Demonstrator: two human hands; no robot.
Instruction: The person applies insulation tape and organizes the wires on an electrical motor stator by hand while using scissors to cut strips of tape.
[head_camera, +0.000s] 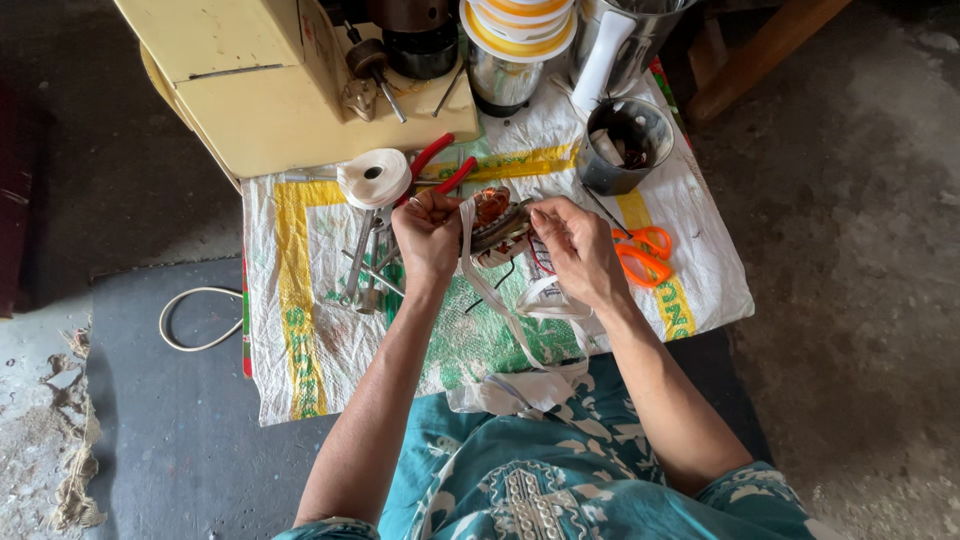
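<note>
White tape (520, 320) and motor coil (493, 222) gripped by both hands (428, 235) (575, 245), scissors (640, 255) just beside.

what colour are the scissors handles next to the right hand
Orange, seen in the head view: the scissors lie on the table.

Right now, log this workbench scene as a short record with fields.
left hand: grips the copper-wound motor coil
right hand: pinches white cloth tape against the coil
tape slack: loops down to the lap
surface: printed woven sack cloth
left of hands: white tape roll, red-handled pliers, metal tools
right of hands: orange-handled scissors, grey metal cup
</note>
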